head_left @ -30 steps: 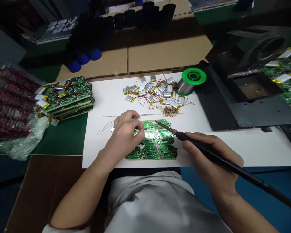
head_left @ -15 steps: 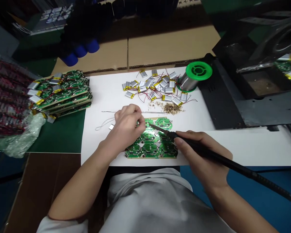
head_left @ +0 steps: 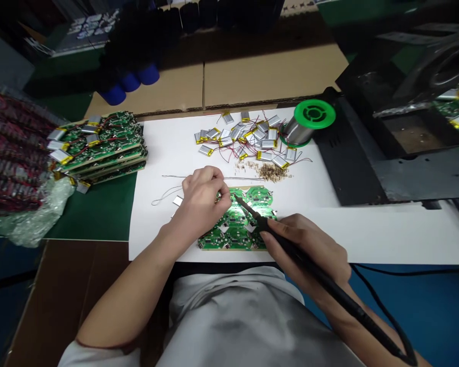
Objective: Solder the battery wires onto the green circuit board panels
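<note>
Carefully, the right hand [head_left: 304, 244] grips a slim black soldering iron [head_left: 329, 285] with closed fingers. Its long axis runs diagonally, and the thin metal tip points up and left toward the flat green circuit-board panel [head_left: 233, 229], which lies on white paper [head_left: 168, 239]. The left hand [head_left: 202, 199] curls over the panel's upper edge, fingers bent together; whether they pinch something, one cannot tell.
</note>
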Demonstrator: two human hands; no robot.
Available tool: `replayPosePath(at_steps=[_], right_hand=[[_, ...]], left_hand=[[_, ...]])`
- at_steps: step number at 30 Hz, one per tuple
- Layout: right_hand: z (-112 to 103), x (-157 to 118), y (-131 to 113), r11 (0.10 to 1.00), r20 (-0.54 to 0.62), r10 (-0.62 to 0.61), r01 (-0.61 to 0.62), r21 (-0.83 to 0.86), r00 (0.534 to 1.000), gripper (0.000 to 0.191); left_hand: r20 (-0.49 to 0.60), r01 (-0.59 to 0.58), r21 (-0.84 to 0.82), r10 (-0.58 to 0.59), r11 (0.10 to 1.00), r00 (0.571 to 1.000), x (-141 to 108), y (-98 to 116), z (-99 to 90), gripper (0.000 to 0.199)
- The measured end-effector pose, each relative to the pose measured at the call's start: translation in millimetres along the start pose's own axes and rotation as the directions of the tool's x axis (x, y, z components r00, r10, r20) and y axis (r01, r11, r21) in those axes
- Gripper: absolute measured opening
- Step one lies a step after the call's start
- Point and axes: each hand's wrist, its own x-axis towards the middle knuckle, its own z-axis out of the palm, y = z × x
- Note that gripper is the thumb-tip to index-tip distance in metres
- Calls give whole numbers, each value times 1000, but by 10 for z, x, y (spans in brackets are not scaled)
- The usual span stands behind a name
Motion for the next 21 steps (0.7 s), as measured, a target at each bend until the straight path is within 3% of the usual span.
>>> replayPosePath(at_steps=[8, 12, 17, 21], right_hand=[[0, -23, -75, 993, 52, -1, 7, -121, 999, 45], [14, -30, -73, 994, 48, 7, -2, -111, 999, 38], [-16, -48, -102, 990, -86, 124, -129, -49, 988, 30], [-28, -35, -100, 959, -192, 263, -278, -58, 946, 26]], left_hand=[[-35, 0, -17, -1, 1000, 999, -4, 2, 32, 21], [-47, -6, -20, 5, 1000, 999, -6, -6, 44, 21], [-41, -1, -22, 0, 1000, 999, -8, 0, 42, 21], [-29, 10, -19, -10, 1000, 1000, 0, 19, 29, 21]])
